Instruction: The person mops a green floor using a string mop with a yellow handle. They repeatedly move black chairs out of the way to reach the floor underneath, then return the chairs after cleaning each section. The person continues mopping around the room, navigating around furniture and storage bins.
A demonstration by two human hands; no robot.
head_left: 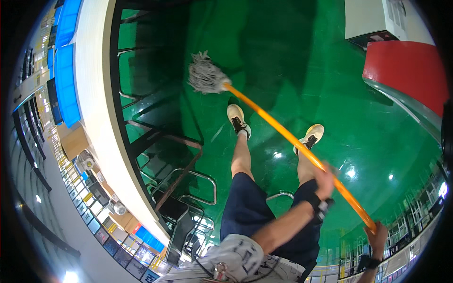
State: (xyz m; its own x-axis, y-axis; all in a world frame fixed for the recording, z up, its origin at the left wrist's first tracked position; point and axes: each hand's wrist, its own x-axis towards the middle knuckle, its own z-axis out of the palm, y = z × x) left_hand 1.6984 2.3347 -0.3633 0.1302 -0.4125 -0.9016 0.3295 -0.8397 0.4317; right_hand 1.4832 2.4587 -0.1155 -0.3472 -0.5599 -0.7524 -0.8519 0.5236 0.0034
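A mop [283,132] with an orange handle and a grey string head [206,74] slants across my front. Its head lies on the green floor, ahead and to the left of my shoes. My left hand [324,182], slightly blurred, is wrapped round the handle partway up, with a black band on the wrist. Farther right and nearer my body, my right hand [376,236] grips the handle close to its upper end. That wrist also carries something dark.
To the left runs a long pale table [96,94] with blue bins [66,80] on it. Metal-framed chairs [200,186] stand by its edge. At the far right are a red curved panel [403,68] and a pale box-shaped cabinet [373,21]. Glossy green floor [278,56] lies between.
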